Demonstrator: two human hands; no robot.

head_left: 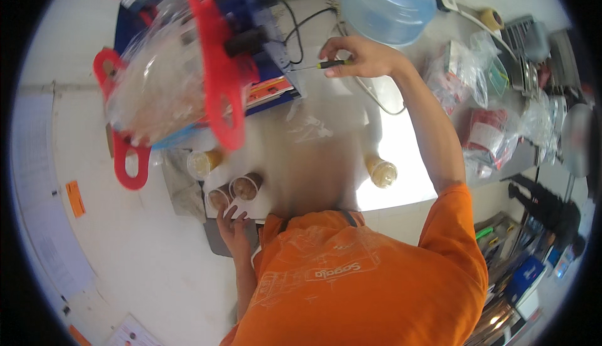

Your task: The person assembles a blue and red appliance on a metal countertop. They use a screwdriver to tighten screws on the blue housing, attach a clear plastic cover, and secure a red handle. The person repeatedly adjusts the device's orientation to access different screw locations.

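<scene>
My right hand [359,58] is closed around the dark and yellow-green handle of a screwdriver [332,64]. The thin shaft points left, close to a blue frame or device [276,70] with a dark cable beside it. At the lower left, my left hand [234,230] has its fingers apart at the edge of the table, next to a clear cup with brown contents [219,198]; whether they touch it I cannot tell. A second cup of brown contents [245,187] stands against it, and a cup with yellowish contents [204,164] is just behind.
A blurred bundle in clear plastic [157,82] with red slotted plates [222,95] fills the upper left. Another yellowish cup [382,172] stands on the white tabletop [401,189]. Behind are a blue water jug [389,7] and bagged parts [489,129]. Another person [555,214] is far right.
</scene>
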